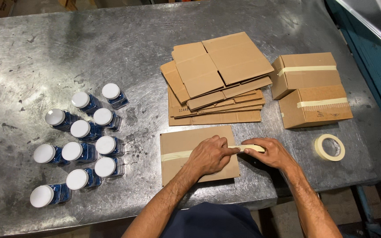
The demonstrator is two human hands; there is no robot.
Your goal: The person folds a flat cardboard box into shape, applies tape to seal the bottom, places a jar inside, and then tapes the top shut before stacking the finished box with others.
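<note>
Two hands meet over a small brown cardboard box (199, 154). The left hand (210, 155) lies curled, fingers pressing the pale strip of masking tape (177, 155) flat along its seam, while the right hand (269, 152), pinched nearly closed, holds the strip's free end taut just past the box edge.

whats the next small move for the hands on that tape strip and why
Probably press the loose tape end down over the box edge: the right hand pinches it past the cardboard while the left hand pins the laid strip flat.
</note>
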